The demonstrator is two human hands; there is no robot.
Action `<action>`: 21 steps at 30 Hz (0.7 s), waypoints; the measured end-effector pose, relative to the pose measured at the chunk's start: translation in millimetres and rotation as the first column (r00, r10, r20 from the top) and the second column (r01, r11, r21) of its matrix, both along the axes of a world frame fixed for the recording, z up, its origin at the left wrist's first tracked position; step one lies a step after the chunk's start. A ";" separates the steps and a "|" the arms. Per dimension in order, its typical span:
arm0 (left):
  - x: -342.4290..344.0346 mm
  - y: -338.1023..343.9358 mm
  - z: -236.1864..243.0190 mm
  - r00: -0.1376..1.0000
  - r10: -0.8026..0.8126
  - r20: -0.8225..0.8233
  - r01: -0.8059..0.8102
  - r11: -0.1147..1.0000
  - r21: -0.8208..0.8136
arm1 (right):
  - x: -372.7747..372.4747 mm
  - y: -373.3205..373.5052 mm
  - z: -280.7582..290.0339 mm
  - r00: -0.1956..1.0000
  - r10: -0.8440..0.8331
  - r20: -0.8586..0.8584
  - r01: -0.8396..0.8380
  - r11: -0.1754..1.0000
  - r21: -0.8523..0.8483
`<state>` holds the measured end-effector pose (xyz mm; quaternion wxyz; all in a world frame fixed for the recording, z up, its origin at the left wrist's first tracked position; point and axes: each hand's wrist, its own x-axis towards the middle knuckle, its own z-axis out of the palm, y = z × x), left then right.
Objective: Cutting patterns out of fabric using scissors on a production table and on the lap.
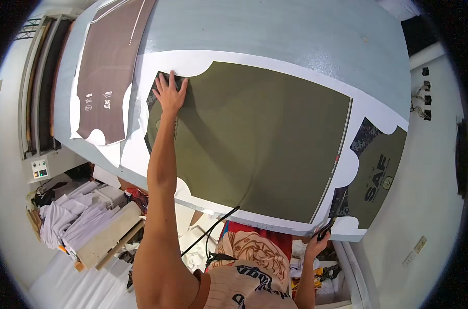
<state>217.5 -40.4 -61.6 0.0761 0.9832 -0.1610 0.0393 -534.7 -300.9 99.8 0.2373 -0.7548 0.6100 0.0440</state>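
So the left hand (169, 95) had its fingers fanned wide and pressed flat, gripping nothing, over the camo shoulder patch (180, 81) at the far left corner of the big olive-green shirt panel (270, 134). The right hand (313, 248) was closed around black-handled scissors (324, 231) at the near edge of the printed white sheet (342, 175). Can't tell how far apart the blades were.

That big panel lay flat, face up, across the middle of the pale blue table (295, 31). The scissors sat by its near right corner, around the white strip between it and a smaller olive panel (367, 180) with camo shoulders. Looked to me like the cutting-apart step, barely started if at all, since both panels had white margin around them. I'd say the next move called for lining the blades up with that strip and keeping the sheet from sliding.

Further out, a brown shirt panel (105, 72) lay to the left, with a roller machine (46, 87) beyond the table and white fabric (74, 211) heaped below it.
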 end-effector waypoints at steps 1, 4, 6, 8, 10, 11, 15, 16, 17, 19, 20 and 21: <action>0.5 -7.9 3.8 0.997 -0.010 0.077 0.010 1.000 0.006 | -2.1 2.8 -1.3 1.000 -0.008 -0.007 0.008 1.000 -0.006; -49.1 -89.9 32.3 0.954 -0.296 0.054 0.301 0.932 -0.201 | -4.0 9.6 2.3 0.998 -0.038 -0.049 0.037 0.999 -0.032; -83.3 -136.7 70.7 0.814 -0.577 -0.061 0.555 0.805 -0.209 | 7.9 17.2 9.3 0.993 -0.105 -0.057 0.108 0.993 0.055; -98.8 -169.6 58.4 0.733 -0.680 0.010 0.658 0.706 -0.260 | 15.3 19.6 2.3 0.999 -0.039 -0.008 0.039 0.998 0.042; -91.9 -184.6 34.8 0.753 -0.658 -0.003 0.637 0.729 -0.249 | 11.6 21.4 -5.5 0.999 -0.053 0.011 0.053 0.999 0.012; -86.4 -191.0 23.9 0.772 -0.636 -0.011 0.617 0.753 -0.230 | 7.4 22.2 -8.7 0.999 -0.052 0.004 0.052 0.999 0.010; -61.9 -184.9 1.5 0.930 -0.367 0.030 0.363 0.900 -0.243 | 12.5 28.4 -12.6 0.999 -0.049 -0.011 0.048 0.998 -0.050; -62.6 -184.8 4.2 0.918 -0.394 0.036 0.387 0.874 -0.293 | 19.1 28.6 -11.5 0.999 -0.042 0.027 0.044 0.996 -0.080; -64.0 -186.0 6.9 0.917 -0.399 0.033 0.391 0.874 -0.289 | 26.1 27.3 -11.2 0.999 -0.047 0.026 0.049 0.996 -0.076; -73.4 -194.0 14.5 0.674 -0.739 -0.004 0.715 0.653 -0.251 | 32.4 24.8 -6.8 0.999 -0.024 0.021 0.026 0.997 -0.078; -75.6 -198.0 17.8 0.651 -0.759 -0.011 0.739 0.638 -0.216 | 37.0 26.4 -7.6 0.998 -0.056 0.024 0.057 0.996 -0.073; -70.6 -196.4 16.7 0.653 -0.757 -0.013 0.738 0.640 -0.215 | 38.5 27.1 -7.1 0.998 -0.054 0.023 0.056 0.996 -0.071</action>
